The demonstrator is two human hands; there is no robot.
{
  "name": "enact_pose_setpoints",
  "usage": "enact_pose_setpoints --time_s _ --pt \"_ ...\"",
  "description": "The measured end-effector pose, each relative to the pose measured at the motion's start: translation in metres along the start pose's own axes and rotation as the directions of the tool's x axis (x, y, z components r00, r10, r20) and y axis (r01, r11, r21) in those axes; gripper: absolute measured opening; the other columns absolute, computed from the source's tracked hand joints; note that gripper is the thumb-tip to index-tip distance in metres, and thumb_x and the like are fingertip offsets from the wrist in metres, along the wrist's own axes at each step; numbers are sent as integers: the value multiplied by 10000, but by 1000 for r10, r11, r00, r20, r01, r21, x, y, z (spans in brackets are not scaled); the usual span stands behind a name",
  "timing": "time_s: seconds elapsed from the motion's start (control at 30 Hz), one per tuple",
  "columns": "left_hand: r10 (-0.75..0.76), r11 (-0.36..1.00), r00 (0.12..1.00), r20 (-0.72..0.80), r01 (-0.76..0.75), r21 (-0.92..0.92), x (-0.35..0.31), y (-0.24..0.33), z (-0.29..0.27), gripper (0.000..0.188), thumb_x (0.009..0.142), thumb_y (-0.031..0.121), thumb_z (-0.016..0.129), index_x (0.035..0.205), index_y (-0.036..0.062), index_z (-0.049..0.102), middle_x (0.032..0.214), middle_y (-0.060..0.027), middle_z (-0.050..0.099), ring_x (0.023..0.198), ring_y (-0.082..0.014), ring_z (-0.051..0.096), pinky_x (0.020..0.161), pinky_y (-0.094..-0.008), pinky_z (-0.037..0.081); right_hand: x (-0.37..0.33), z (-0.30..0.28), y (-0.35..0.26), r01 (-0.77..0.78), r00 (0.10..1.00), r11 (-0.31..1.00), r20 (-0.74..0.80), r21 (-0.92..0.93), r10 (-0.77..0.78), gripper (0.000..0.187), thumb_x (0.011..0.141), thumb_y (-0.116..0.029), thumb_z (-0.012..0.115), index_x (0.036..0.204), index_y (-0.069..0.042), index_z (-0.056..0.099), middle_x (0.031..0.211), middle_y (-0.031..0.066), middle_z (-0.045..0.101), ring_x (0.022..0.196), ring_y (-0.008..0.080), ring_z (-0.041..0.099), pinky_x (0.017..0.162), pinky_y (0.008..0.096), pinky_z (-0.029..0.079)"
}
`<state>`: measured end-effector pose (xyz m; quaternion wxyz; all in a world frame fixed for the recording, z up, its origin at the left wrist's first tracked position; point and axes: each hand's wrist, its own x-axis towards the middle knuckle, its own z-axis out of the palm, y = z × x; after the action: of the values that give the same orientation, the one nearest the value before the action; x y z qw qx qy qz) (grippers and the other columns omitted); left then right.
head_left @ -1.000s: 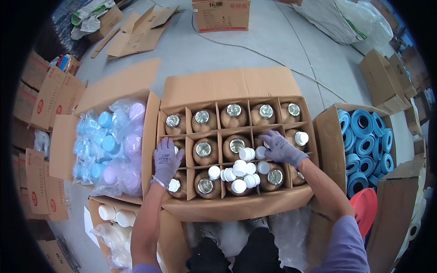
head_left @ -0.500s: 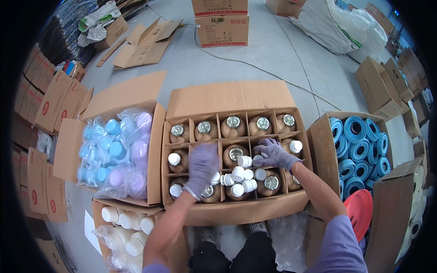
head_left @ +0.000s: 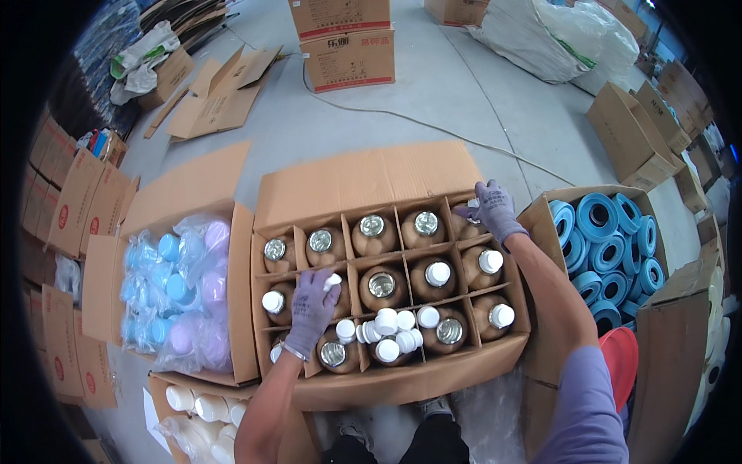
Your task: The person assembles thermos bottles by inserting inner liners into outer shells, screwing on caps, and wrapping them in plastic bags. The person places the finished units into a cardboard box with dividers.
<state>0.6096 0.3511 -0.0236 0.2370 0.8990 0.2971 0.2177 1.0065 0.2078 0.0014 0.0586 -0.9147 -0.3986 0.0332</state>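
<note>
A cardboard box [head_left: 371,182] split by dividers holds rows of brownish bottles with silvery mouths, such as this bottle [head_left: 372,232]. My left hand [head_left: 311,309], in a grey-purple glove, is over the second compartment of the middle row, its fingers closed round a white cap [head_left: 331,281]. My right hand [head_left: 495,209], gloved alike, reaches the far right corner compartment, its fingers closed on another white cap [head_left: 473,203] at that bottle's top. White caps cover several bottles, including one in the middle row [head_left: 437,274]. Loose white caps [head_left: 386,322] lie heaped over the near row.
Left stands a box [head_left: 243,294] of bagged blue and purple cups [head_left: 181,289]; nearer is a box of white containers [head_left: 210,406]. On the right are a box of blue rings [head_left: 599,220] and a red round piece [head_left: 618,363]. Cartons [head_left: 349,58] stand beyond a floor cable [head_left: 417,117].
My right hand has moved from the middle row to the far right corner, and a white cap shows on the middle-row bottle it covered. My left hand has shifted left. The view has shifted slightly.
</note>
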Motion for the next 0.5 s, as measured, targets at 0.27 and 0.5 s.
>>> enact_pose_setpoints --time_s 0.27,0.5 --pt "-54 919 997 -56 72 388 4 -32 24 368 805 358 719 974 63 579 952 -147 583 898 -321 585 755 -461 479 -1 71 -12 110 984 947 -103 -301 -147 313 900 -339 608 1124 -121 613 1095 115 578 1030 298 589 1044 651 289" --pt "36 928 989 147 -88 363 -10 -8 31 322 867 340 649 1026 71 570 1014 -141 546 975 -329 570 830 -449 486 17 83 2 37 969 980 -234 -198 -84 267 910 -288 586 1114 -119 620 1098 122 592 1040 310 582 1030 703 244"
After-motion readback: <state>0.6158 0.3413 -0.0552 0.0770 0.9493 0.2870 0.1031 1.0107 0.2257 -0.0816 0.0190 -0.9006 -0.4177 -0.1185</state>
